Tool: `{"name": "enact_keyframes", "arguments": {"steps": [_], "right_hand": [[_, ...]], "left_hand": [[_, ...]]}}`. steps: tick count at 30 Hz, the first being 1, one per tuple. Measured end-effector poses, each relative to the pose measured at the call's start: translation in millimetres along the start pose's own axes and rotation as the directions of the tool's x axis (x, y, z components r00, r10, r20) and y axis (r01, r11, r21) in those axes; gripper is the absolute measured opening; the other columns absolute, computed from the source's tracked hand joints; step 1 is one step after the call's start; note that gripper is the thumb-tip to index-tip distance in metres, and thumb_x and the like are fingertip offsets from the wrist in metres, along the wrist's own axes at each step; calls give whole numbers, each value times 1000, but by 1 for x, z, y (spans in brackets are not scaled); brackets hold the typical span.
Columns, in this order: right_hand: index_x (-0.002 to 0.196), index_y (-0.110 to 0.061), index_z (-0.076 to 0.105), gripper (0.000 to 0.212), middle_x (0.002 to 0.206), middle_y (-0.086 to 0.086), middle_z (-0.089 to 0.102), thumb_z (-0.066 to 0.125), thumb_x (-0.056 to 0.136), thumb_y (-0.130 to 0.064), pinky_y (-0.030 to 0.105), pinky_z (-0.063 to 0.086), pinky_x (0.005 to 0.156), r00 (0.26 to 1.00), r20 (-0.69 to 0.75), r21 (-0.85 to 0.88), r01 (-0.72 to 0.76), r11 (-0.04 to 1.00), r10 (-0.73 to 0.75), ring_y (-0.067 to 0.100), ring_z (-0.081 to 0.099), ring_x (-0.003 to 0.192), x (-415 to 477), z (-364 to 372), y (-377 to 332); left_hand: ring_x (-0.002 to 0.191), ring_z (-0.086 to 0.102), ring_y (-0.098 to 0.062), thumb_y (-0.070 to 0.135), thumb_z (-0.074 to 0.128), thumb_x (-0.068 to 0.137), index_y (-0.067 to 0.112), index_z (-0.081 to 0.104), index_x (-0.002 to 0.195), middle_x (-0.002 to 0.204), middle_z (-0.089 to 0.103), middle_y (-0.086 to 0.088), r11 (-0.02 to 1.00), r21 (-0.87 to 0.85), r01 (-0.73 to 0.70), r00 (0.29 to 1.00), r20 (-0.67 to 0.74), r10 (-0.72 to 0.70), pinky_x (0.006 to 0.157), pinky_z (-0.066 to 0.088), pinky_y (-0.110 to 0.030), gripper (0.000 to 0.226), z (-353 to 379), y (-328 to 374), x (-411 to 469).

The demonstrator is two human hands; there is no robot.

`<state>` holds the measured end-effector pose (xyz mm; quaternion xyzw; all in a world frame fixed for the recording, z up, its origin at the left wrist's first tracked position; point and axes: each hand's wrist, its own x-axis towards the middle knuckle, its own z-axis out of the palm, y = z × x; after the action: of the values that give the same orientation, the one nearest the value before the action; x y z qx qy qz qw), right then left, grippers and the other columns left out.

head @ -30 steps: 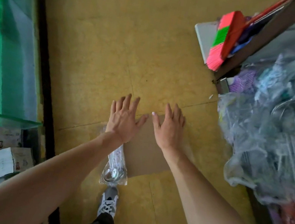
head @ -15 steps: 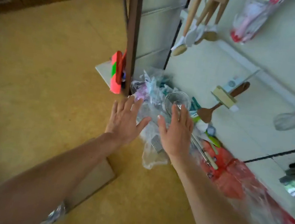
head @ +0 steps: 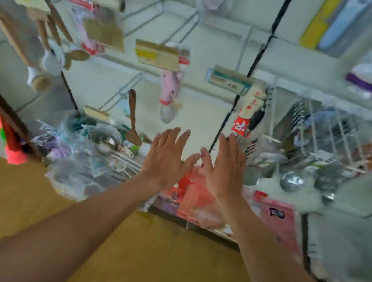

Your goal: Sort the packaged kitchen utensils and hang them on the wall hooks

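Head view: left hand (head: 167, 160) and right hand (head: 225, 169) hover empty, fingers straight, above red plastic packages (head: 195, 199) beside a heap of clear-bagged metal utensils (head: 93, 157)

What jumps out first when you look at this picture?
Two bare hands, the left hand and the right hand, reach out side by side in the middle, fingers spread and holding nothing. To their left, at the foot of the wall, lies a crinkly pile of plastic-wrapped utensils, and red packets show between the wrists. Higher up, a pink utensil hangs on the wall.
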<state>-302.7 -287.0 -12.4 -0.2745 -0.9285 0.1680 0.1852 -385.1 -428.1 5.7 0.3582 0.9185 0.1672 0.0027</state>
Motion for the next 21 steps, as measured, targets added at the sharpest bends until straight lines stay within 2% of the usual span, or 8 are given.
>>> {"name": "enact_keyframes", "arguments": {"steps": [4, 8, 13, 16, 21], "right_hand": [[155, -17, 26, 69, 163, 10, 18, 37, 100, -57, 44, 10, 123, 991, -26, -21, -130, 991, 129, 28, 14, 151, -15, -45, 74], [153, -16, 30, 74, 161, 13, 25, 30, 97, -64, 48, 17, 121, 966, -98, -6, -241, 970, 239, 30, 19, 149, -38, -85, 136], [154, -19, 27, 69, 162, 9, 21, 32, 99, -61, 46, 14, 122, 912, -129, 21, -390, 921, 389, 26, 16, 150, -66, -125, 211], [151, -16, 31, 73, 158, 11, 31, 26, 97, -65, 50, 24, 119, 897, -186, 6, -406, 914, 400, 29, 26, 146, -72, -138, 253], [153, -16, 26, 68, 161, 10, 24, 35, 100, -57, 48, 20, 121, 869, -176, 55, -461, 886, 463, 27, 20, 149, -60, -150, 313]], "left_hand": [[138, 33, -31, 64, 25, 93, 17, 34, 148, 150, 38, -12, 984, -55, -167, 986, 10, 168, 116, 25, -44, 73, 22, 83, 11], [128, 45, -29, 58, 32, 95, 16, 43, 140, 138, 49, -8, 950, -123, -286, 956, 25, 291, 109, 37, -42, 62, 46, 152, 20], [131, 41, -29, 53, 31, 100, 16, 38, 144, 142, 46, -7, 928, -209, -309, 937, 100, 335, 107, 35, -42, 58, 73, 237, 21], [131, 42, -28, 50, 32, 102, 17, 38, 144, 144, 46, -7, 911, -234, -339, 919, 124, 374, 107, 37, -42, 54, 97, 275, 29], [133, 42, -29, 46, 37, 101, 14, 39, 145, 146, 45, -11, 917, -274, -292, 915, 201, 351, 103, 43, -45, 54, 145, 333, 53]]}}
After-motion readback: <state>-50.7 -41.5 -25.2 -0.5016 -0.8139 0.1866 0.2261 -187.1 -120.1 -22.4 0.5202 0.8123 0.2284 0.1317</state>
